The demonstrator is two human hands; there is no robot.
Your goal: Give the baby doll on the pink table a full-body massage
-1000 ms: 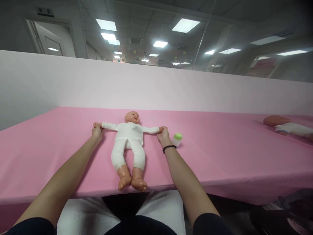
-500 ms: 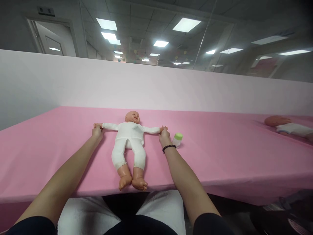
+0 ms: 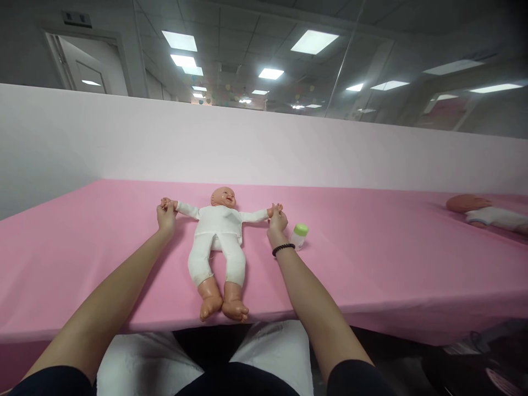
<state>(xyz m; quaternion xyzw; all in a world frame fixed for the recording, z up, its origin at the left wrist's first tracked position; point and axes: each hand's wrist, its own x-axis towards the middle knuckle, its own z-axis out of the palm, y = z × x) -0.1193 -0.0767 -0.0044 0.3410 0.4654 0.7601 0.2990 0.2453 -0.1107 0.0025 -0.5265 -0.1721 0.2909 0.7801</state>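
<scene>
- Right now the left hand (image 3: 166,217) and the right hand (image 3: 278,221) are well apart, with the doll (image 3: 216,231) lying between them.
- Left hand: clamped on the doll, its fingers wrapped around the doll's small hand (image 3: 167,204) at the end of the outstretched arm.
- Right hand: clamped the same way on the doll's other hand (image 3: 275,209), with a black beaded bracelet (image 3: 282,249) on the wrist.
- Doll: on its back on the pink table (image 3: 371,258), centred in front of the person, head pointing away and feet at the table's near edge. It wears a white long-sleeved suit (image 3: 216,225), and its arms are spread wide.
- Bottle: a small one with a green cap (image 3: 300,236), upright on the table, just to the right of the right hand and not touching it.
- Second doll: (image 3: 468,203) far off to the right on the same table, lying on its side in white clothes, cut off by the edge of the view.
- Beyond: a pale partition (image 3: 247,148) runs behind the table.
</scene>
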